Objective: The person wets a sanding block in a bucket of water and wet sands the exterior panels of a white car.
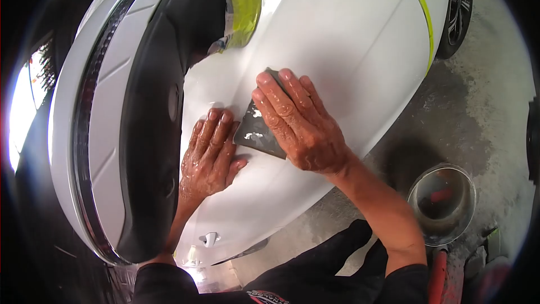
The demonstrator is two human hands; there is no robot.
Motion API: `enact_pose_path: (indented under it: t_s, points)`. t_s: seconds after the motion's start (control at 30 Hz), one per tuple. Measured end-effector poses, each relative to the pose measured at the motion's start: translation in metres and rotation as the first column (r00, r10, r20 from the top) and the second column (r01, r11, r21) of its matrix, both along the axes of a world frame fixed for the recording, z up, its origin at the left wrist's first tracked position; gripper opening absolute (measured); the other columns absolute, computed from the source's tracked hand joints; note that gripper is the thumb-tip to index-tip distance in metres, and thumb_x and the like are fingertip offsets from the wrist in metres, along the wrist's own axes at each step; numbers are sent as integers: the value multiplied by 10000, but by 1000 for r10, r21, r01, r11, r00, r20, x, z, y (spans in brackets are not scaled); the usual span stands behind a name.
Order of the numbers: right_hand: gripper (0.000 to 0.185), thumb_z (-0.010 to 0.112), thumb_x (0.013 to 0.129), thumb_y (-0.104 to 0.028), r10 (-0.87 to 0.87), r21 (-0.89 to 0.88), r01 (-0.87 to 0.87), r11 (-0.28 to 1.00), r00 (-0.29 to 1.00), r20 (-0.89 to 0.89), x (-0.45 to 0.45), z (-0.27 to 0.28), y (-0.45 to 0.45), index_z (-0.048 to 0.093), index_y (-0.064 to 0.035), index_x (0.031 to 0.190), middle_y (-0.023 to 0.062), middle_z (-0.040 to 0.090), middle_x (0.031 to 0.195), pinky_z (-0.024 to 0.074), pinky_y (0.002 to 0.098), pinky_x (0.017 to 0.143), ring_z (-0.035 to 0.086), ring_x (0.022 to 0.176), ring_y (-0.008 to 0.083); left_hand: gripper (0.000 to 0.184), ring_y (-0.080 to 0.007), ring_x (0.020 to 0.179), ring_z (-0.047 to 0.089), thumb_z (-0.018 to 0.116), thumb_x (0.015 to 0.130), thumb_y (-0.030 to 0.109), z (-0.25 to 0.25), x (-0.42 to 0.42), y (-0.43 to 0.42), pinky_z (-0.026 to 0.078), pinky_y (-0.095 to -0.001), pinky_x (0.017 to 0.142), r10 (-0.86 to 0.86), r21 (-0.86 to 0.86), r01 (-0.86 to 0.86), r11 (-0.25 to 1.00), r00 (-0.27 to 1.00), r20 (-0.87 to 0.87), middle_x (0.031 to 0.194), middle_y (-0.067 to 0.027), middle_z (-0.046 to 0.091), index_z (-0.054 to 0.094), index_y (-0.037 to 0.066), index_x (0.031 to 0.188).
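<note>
A dark grey sheet [257, 132], wet with pale patches, lies against the white car panel [332, 28]. My right hand [301, 124] rests on it, fingers extended and pressed together over its right part. Just left of the sheet, my left hand [211, 155] lies flat and wet on the panel, its fingers stretched out and nothing held. The side mirror [152, 95] stands left of both hands and hides part of my left forearm. Yellow-green masking [242, 8] wraps the mirror's base.
A round bucket [472, 202] with liquid and a red item inside stands on the floor at right. Below it is a red object [437, 276]. A car wheel [457, 14] is at upper right. Yellow-green tape [426, 14] crosses the bodywork. A small door lock fitting [210, 239] sits low on the car.
</note>
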State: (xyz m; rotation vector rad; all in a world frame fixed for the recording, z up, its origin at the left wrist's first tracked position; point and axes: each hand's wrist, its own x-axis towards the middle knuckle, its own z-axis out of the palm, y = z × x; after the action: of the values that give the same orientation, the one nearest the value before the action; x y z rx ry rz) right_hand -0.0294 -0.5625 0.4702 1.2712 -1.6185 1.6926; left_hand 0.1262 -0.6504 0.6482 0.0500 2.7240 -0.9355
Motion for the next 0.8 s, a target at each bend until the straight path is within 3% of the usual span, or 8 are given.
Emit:
enact_pose_path:
  t_s: [0.17,0.37,0.47,0.57,0.67,0.8]
  points:
    - [445,564,916,-139,36,-110,-39,993,999,-34,-56,1,-9,580,35,1325,176,548,1434,416,505,1113,502,1348,377,625,-501,1411,378,430,1047,459,4,-1,2,315,-596,1138,-6,-13,7,1000,999,33,1469,-308,457,577,-86,1314]
    - [449,526,902,-99,-175,-93,181,979,982,73,-115,9,-16,577,24,1331,180,539,1438,393,499,1137,499,1346,382,583,-454,1381,445,490,1020,482,-1,-2,1,371,-568,1103,-23,-19,22,1000,1000,-18,1417,-254,532,630,-13,1294]
    - [458,531,892,-114,159,-156,-144,977,983,88,-62,8,-8,583,-12,1336,173,549,1422,374,501,1153,511,1326,382,584,-455,1375,450,482,1022,488,-1,-1,0,367,-564,1107,-13,-34,12,999,1000,-6,1415,-258,531,636,-6,1290]
    - [446,543,890,-134,86,-129,-89,988,996,-26,-48,3,-13,602,-39,1321,170,570,1398,367,489,1159,524,1307,373,589,-462,1369,457,475,1023,498,-1,0,1,366,-564,1110,-16,-50,16,999,1000,7,1409,-254,539,641,-2,1287]
    - [439,563,881,-155,-44,-165,35,986,998,-51,-103,4,-18,617,-27,1298,165,601,1357,388,477,1143,532,1299,359,595,-465,1362,463,476,1022,507,-2,-1,0,367,-564,1111,-37,-51,36,998,999,-17,1400,-252,549,647,-1,1281]
    - [430,528,895,-137,-87,-171,91,981,996,29,-121,11,-21,613,10,1290,175,568,1398,400,490,1130,512,1325,354,616,-465,1363,464,478,1019,520,-1,0,0,367,-569,1110,-22,-44,22,999,1000,-6,1405,-252,549,634,-6,1299]
